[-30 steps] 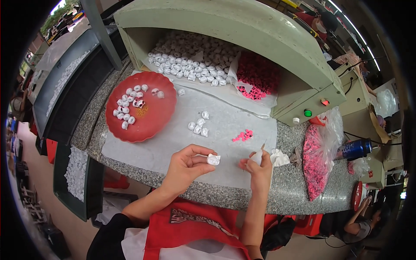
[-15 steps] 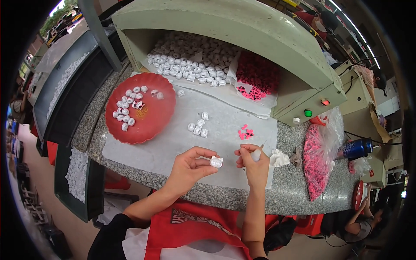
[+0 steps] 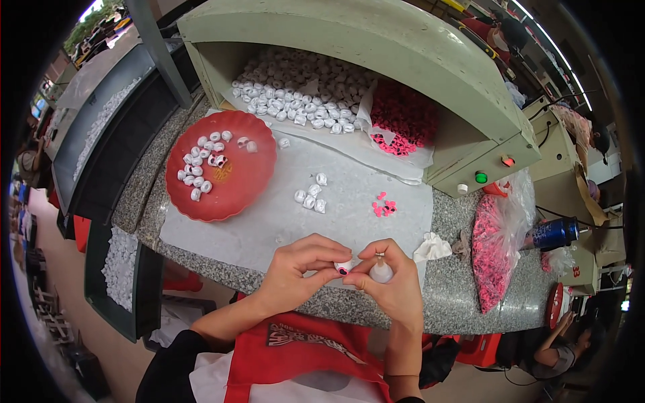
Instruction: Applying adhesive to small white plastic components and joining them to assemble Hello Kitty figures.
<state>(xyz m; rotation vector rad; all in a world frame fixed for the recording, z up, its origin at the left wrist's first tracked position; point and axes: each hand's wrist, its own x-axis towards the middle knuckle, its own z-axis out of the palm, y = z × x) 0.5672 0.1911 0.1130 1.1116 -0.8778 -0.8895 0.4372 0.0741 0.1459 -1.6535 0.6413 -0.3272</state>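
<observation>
Over the near edge of the white paper, my left hand (image 3: 295, 274) pinches a small rounded white piece (image 3: 341, 265) between thumb and fingertips. A pink-and-black bit (image 3: 343, 271) shows on the side of that piece. My right hand (image 3: 396, 285) is curled round a small white squeeze bottle (image 3: 381, 272), and its thumb and forefinger reach to the white piece at the pink bit. Beyond my hands, several white pieces (image 3: 310, 201) lie in a group. Right of them is a little cluster of pink bits (image 3: 384, 209).
A red scalloped plate (image 3: 248, 191) holding white pieces stands left. Behind, a pale green metal housing (image 3: 363, 37) covers heaped white pieces (image 3: 295, 101) and pink bits (image 3: 396, 141). At right are crumpled tissue (image 3: 432, 248), a bag of pink bits (image 3: 490, 262) and a blue can (image 3: 554, 232).
My right hand has moved left and closer to my left hand, and its fingertips now meet the white piece. A pink-and-black bit now shows against that piece.
</observation>
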